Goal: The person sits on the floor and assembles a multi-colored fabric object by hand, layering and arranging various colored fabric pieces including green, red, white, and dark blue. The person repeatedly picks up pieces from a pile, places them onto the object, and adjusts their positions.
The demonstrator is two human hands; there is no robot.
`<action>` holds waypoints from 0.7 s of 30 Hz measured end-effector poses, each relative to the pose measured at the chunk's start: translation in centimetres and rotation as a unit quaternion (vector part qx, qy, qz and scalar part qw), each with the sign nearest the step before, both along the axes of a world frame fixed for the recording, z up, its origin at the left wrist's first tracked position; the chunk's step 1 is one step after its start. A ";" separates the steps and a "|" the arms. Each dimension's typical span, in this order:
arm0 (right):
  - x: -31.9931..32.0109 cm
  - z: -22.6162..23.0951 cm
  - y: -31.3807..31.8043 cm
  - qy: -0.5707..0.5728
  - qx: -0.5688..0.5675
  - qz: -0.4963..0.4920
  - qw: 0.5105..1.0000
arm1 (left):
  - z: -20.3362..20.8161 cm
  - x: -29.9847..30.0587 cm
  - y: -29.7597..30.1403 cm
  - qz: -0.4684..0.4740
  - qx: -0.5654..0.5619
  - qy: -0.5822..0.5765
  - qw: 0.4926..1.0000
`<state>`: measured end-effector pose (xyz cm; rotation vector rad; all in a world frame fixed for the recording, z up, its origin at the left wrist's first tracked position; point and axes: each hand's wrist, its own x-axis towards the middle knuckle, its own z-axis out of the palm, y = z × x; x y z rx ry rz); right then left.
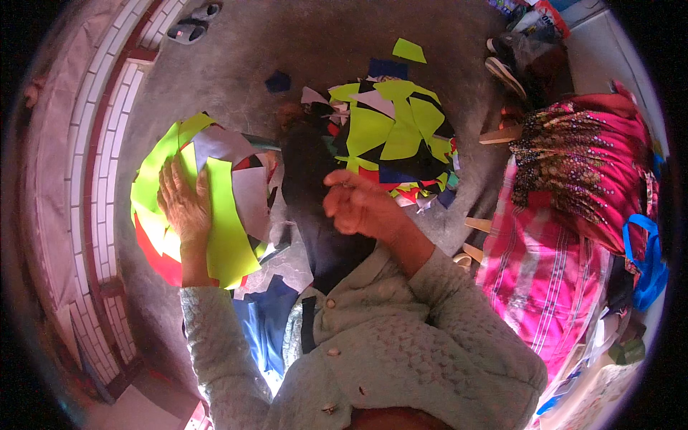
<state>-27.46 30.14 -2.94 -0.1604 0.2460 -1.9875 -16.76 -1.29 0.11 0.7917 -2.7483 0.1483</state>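
Observation:
My left hand (184, 202) lies flat, fingers spread, on a stack of cut fabric pieces (222, 236), mostly bright yellow-green with red and pale lilac ones. My right hand (356, 204) hovers in the middle with its fingers curled together; whether it pinches anything is unclear. Just beyond it lies a second heap of fabric scraps (390, 132), yellow-green, black, blue and red. A dark cloth (308, 179) stretches between the two piles. My sleeves are pale green knit.
The grey floor (315, 43) carries loose scraps (408, 50). A brick-and-tile edge (107, 143) curves along the left, sandals (190, 29) beyond it. On the right sit pink checked cloth (545, 265), a sequined fabric (573, 150), a blue bag handle (648, 251) and shoes (505, 68).

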 end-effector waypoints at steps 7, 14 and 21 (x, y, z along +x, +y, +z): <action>-6.3 -11.4 6.1 0.061 0.378 -0.159 0.910 | 0.6 -0.4 0.4 -0.006 0.004 -0.006 1.000; -7.9 -20.2 9.2 0.192 0.643 -0.078 0.737 | 0.8 -0.9 0.6 -0.007 0.032 -0.011 0.999; -11.0 -24.1 4.7 0.645 0.637 -0.110 0.407 | 1.2 -1.0 0.9 0.000 0.057 -0.023 0.998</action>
